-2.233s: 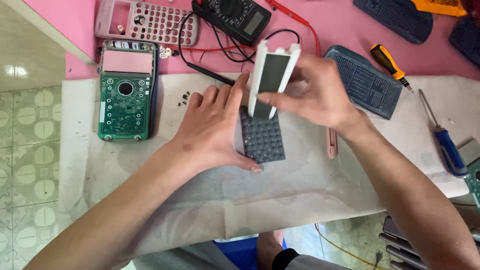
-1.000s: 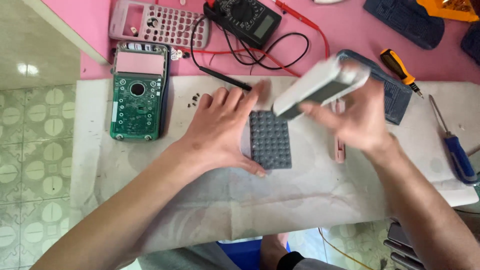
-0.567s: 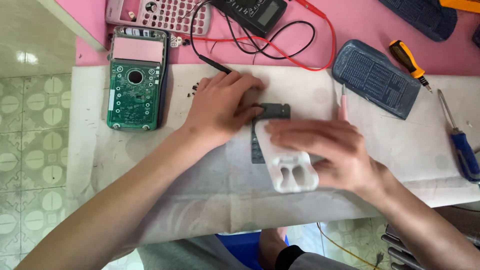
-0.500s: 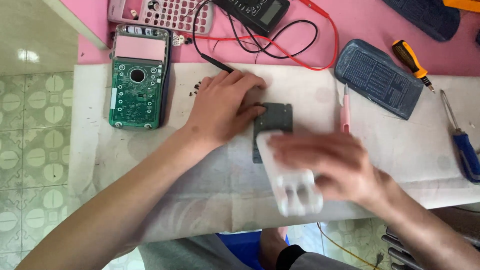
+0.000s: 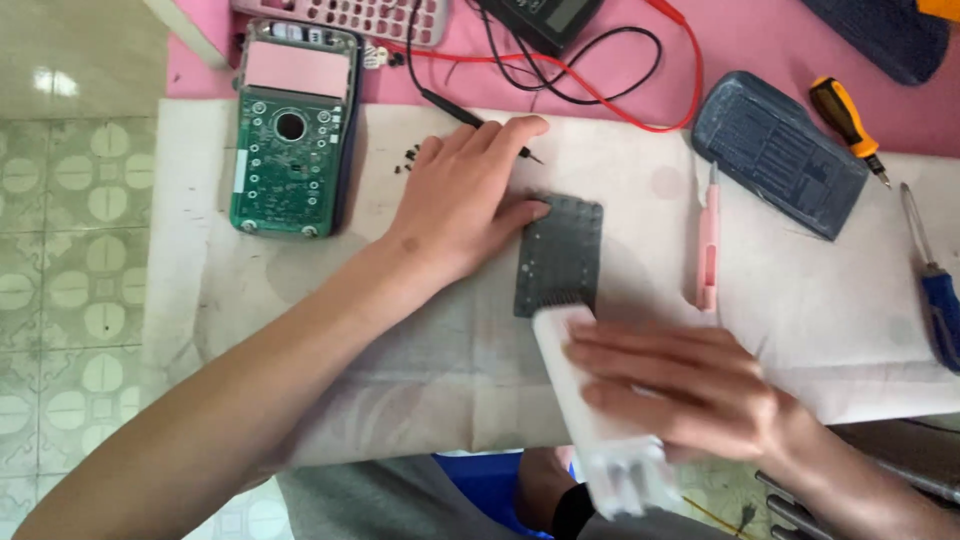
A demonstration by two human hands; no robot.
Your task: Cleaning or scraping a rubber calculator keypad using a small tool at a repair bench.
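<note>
A dark grey rubber keypad mat (image 5: 560, 252) lies flat on the white cloth (image 5: 400, 330). My left hand (image 5: 465, 200) rests palm down beside it, thumb touching its left edge. My right hand (image 5: 690, 390) grips a long white brush-like block (image 5: 595, 410) whose far end touches the mat's near edge. The block and this hand are blurred by motion.
A green circuit board in a dark calculator shell (image 5: 290, 135) lies at the left. Tiny screws (image 5: 408, 158), a black probe and red lead (image 5: 600, 80), a pink slim tool (image 5: 708, 235), a blue-grey back cover (image 5: 775, 150) and two screwdrivers (image 5: 930, 270) surround the work spot.
My right hand brought the white block down from upright above the mat, laid it flat and drew it toward me across the mat. My left hand stayed pressing by the mat.
</note>
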